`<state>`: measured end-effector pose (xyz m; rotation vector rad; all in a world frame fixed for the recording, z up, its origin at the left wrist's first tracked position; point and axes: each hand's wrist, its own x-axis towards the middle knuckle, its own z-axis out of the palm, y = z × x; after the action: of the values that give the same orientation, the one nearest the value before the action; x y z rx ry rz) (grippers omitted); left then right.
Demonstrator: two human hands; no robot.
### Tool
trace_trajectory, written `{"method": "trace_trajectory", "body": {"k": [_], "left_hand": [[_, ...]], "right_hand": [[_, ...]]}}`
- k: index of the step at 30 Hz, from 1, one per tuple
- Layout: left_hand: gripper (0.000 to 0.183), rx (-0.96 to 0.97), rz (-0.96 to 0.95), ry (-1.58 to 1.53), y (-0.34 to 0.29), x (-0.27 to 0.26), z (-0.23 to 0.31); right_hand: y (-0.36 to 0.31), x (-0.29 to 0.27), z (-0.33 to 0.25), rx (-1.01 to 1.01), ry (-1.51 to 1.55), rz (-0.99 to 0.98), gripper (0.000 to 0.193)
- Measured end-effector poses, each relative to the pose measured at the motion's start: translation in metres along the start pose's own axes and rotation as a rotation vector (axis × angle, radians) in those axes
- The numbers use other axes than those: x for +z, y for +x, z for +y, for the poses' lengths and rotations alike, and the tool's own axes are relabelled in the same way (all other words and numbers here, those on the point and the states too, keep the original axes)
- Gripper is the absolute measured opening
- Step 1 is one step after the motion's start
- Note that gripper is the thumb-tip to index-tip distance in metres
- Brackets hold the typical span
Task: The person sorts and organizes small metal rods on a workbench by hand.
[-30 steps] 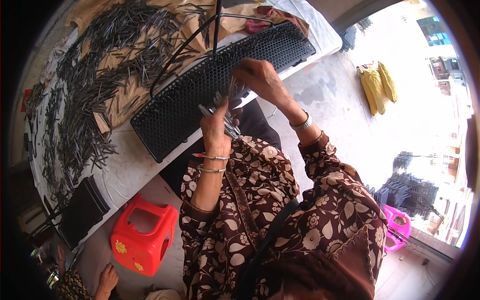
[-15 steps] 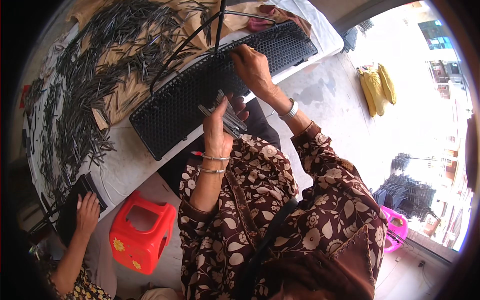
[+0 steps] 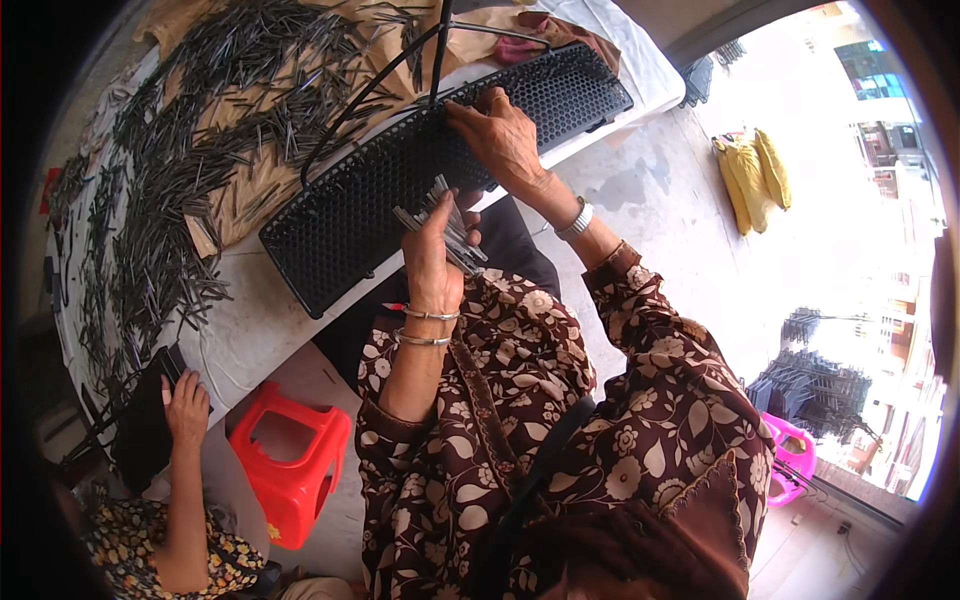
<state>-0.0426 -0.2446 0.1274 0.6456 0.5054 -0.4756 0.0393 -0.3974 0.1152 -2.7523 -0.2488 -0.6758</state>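
A long black panel (image 3: 340,230), full of small round holes, lies slantwise along the table's near edge. My left hand (image 3: 430,255) is closed round a bundle of thin grey strips (image 3: 459,248) just in front of the panel's near edge. Over the middle of the panel, my right hand (image 3: 503,145) has its fingertips pressed together and pointing down at the holes. Whatever it pinches, if anything, is hidden by the fingers.
Many loose dark strips (image 3: 190,140) are heaped on brown paper across the table (image 3: 240,350). A black metal frame (image 3: 437,60) rises behind the panel. At lower left are a co-worker's hand (image 3: 186,408) and a red stool (image 3: 290,470). Yellow sacks (image 3: 750,175) lie on the floor at right.
My right hand has shifted slightly left over the panel. My left hand keeps the bundle almost in place. The co-worker's arm and body have moved right, partly covering the red stool.
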Motion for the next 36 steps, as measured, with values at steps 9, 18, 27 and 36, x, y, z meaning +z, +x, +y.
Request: {"method": "trace_trajectory", "body": {"k": [9, 18, 27, 36], "left_hand": [[0.020, 0.060, -0.019, 0.082, 0.001, 0.000, -0.006], [0.021, 0.040, 0.008, 0.128, -0.003, 0.003, -0.002], [0.023, -0.022, -0.054, 0.158, 0.004, -0.012, -0.004], [0.026, -0.105, -0.017, 0.081, -0.005, 0.002, 0.002]], "right_hand": [[-0.009, -0.050, -0.014, 0.137, 0.844, -0.620, 0.025], [-0.008, -0.056, -0.011, 0.253, 0.888, -0.709, 0.022], [-0.004, -0.058, -0.009, 0.302, 0.884, -0.348, 0.017], [0.008, -0.015, -0.007, 0.170, 0.582, 0.080, 0.010]]}}
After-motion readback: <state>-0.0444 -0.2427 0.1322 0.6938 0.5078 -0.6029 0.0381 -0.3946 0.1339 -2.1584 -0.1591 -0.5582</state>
